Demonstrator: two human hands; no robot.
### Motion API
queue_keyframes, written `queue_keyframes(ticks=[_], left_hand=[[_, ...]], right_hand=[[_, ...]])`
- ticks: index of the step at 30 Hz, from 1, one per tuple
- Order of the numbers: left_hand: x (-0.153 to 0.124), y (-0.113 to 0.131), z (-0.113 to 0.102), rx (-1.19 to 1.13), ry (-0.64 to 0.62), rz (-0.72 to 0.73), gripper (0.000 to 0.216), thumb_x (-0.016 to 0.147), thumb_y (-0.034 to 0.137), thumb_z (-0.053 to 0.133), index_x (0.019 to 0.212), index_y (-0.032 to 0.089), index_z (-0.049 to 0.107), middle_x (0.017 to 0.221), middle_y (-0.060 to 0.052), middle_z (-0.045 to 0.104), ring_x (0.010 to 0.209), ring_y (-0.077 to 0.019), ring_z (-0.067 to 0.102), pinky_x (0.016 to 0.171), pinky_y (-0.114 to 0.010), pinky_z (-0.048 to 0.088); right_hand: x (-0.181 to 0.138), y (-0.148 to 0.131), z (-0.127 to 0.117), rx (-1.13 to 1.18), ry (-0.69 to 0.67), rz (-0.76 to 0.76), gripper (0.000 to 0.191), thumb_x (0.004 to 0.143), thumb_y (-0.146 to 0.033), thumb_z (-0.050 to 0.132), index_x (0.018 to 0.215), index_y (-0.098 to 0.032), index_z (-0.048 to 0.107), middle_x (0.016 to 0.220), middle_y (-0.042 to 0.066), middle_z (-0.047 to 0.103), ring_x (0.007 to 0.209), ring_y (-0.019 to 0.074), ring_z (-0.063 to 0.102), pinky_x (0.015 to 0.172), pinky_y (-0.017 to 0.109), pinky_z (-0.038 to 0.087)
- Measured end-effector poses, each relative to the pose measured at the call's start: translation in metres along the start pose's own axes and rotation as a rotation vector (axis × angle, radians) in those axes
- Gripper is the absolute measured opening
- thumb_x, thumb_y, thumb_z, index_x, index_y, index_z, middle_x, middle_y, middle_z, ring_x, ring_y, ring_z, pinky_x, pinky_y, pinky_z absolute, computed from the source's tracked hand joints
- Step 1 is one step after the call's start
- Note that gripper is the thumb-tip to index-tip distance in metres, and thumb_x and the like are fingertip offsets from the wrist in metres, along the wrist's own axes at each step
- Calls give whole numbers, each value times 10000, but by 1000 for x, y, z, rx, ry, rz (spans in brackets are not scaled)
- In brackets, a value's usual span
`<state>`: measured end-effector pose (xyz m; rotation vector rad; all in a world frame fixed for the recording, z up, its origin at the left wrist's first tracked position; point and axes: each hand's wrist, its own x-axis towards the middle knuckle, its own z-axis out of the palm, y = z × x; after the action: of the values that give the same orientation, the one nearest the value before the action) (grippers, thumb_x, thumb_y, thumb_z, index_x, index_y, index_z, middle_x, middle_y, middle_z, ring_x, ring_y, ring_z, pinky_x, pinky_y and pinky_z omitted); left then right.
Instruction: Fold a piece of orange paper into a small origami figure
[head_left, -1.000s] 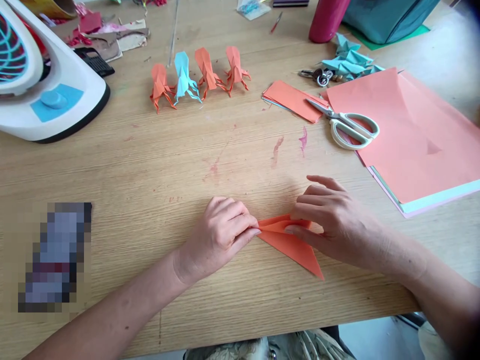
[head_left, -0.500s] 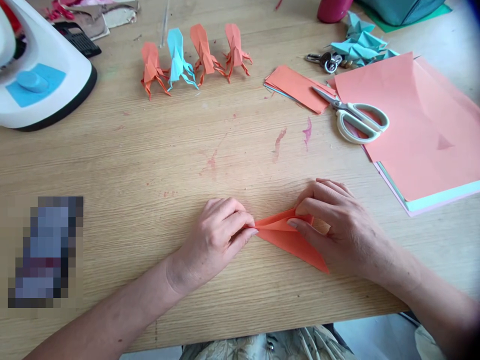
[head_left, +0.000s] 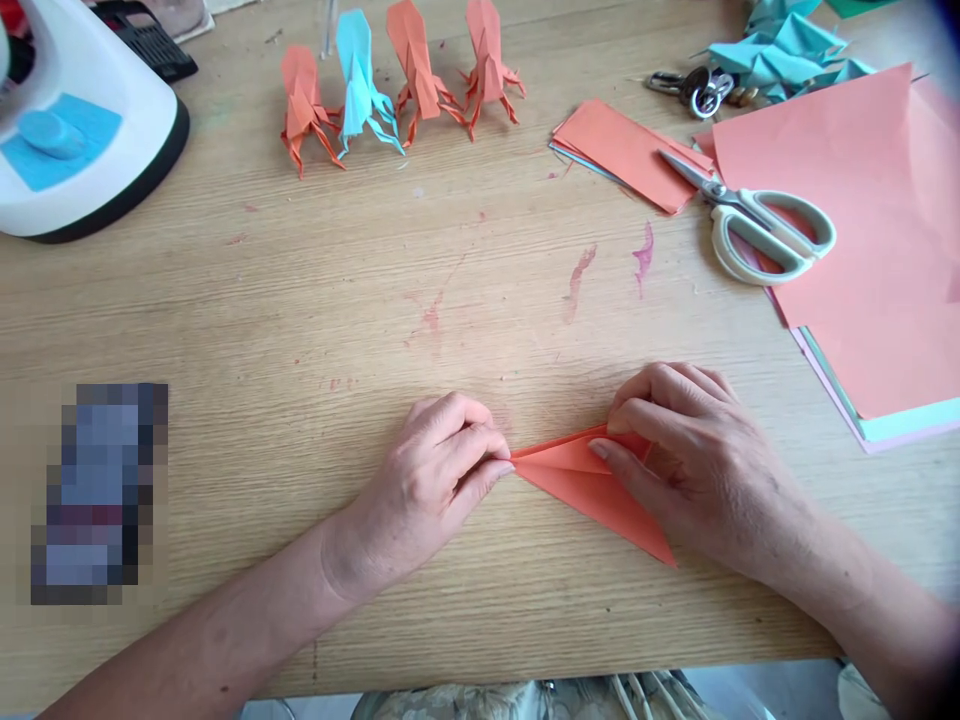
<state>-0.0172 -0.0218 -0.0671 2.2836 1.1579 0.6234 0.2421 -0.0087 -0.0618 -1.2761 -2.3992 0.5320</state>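
An orange sheet of folded origami paper [head_left: 600, 490] lies low over the table near its front edge, narrow at the left and wide at the right. My left hand [head_left: 442, 460] pinches its pointed left tip between thumb and fingers. At the upper right part, my right hand [head_left: 690, 460] grips a folded layer, thumb in front and fingers behind. The wide lower corner of the paper sticks out below the right hand. My right fingers hide part of the upper right end.
Several folded paper figures, one a blue figure [head_left: 364, 85], stand at the back. Scissors [head_left: 765, 225] rest across orange paper strips [head_left: 630, 150] and a stack of coloured sheets [head_left: 847, 330]. Keys [head_left: 701, 92] lie behind. A white appliance [head_left: 97, 130] and a blurred-out object [head_left: 97, 490] are at left.
The upper flap of the orange paper now lies closer together along its top edge, and my right hand has shifted slightly right. The camera view has also shifted.
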Motion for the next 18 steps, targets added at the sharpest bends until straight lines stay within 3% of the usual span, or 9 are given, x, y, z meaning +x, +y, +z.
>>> queue_keyframes(ticks=[18], left_hand=[[2,7,4,48,19,-70,85,906,97,560,837,142,584,933,-60,561,897,-172,566,834,-347,465]], right_hand=[[-1,0,3,-44,-1,29,125,921,-223,565,796,-212,562,851,43,557,796,209,537,800,406,425]])
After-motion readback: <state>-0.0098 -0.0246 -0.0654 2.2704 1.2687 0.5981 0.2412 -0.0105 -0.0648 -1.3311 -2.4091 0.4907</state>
